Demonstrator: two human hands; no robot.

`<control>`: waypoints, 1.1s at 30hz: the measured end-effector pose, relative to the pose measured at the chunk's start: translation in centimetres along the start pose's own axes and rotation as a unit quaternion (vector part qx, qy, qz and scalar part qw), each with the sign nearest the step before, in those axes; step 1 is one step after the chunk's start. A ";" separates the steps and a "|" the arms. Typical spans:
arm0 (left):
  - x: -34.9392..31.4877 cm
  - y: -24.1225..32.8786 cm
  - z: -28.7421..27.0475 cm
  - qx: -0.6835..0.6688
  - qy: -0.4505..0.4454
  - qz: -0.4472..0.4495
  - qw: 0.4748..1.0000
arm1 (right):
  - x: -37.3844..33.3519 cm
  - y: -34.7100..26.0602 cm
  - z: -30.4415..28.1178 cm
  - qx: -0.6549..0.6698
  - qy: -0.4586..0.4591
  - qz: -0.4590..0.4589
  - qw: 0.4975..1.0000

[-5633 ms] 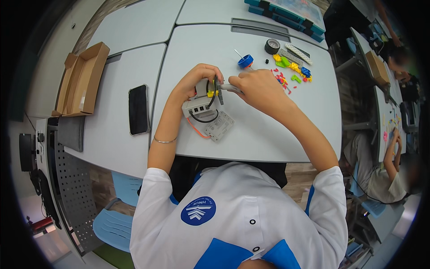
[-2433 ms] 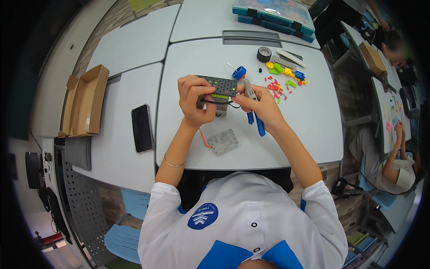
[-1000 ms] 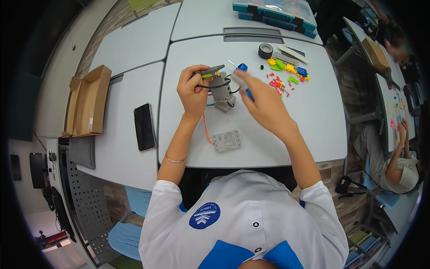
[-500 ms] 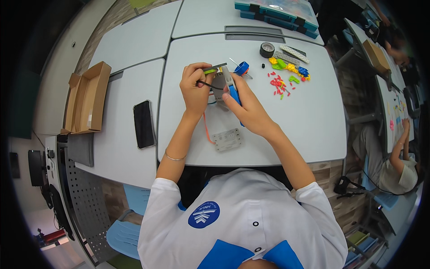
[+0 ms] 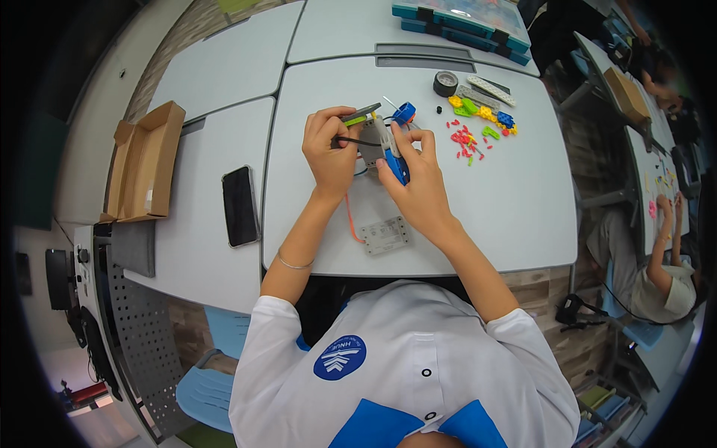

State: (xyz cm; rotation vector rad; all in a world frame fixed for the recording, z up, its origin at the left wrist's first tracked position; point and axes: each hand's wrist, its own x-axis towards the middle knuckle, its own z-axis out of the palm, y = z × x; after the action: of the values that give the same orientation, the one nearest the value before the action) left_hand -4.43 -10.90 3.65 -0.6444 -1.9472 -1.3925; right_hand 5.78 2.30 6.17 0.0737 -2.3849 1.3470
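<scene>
Above the table I hold a partly built plastic model with a grey block body [image 5: 371,142]. My left hand [image 5: 328,153] is closed on its dark grey and lime-green bars [image 5: 361,113], near a black cable. My right hand [image 5: 420,175] grips a blue and light-grey piece [image 5: 396,166] against the model's right side; whether it is a separate tool or part of the model I cannot tell. A blue and orange round part [image 5: 404,113] shows just beyond my fingers. Below, a pale grey rectangular box [image 5: 387,234] lies on the table, with an orange cable [image 5: 350,216] running up toward the model.
At the far right lie a grey wheel [image 5: 446,83], white and grey beams [image 5: 491,89], yellow, green and blue connectors [image 5: 485,113] and small pink pins [image 5: 463,138]. Teal cases [image 5: 463,30] stand behind. Left are a phone [image 5: 240,207] and an open cardboard box [image 5: 153,164]. Another person [image 5: 661,276] works at right.
My right hand has shifted and bent its fingers around the blue and grey piece, which sits lower against the model. The pale grey box has slid slightly right.
</scene>
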 end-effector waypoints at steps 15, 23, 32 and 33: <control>-0.3 0.6 0.1 0.008 -0.016 0.000 1.000 | -0.8 0.4 0.9 -0.002 0.010 0.023 1.000; 0.2 0.8 -0.2 0.018 -0.024 0.032 0.999 | -0.3 0.8 0.7 0.015 0.008 0.012 1.000; 0.2 0.7 -0.2 0.022 -0.020 0.035 0.999 | 0.7 1.1 0.2 0.066 -0.015 0.075 0.995; 0.2 0.6 -0.2 0.029 -0.018 0.037 0.999 | 0.7 1.0 0.2 0.072 -0.023 0.085 0.994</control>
State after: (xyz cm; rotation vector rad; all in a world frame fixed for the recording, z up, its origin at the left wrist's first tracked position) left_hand -4.07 -10.95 4.18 -0.7126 -1.9645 -1.2834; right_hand 4.83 2.79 5.53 -0.0605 -2.3737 1.6108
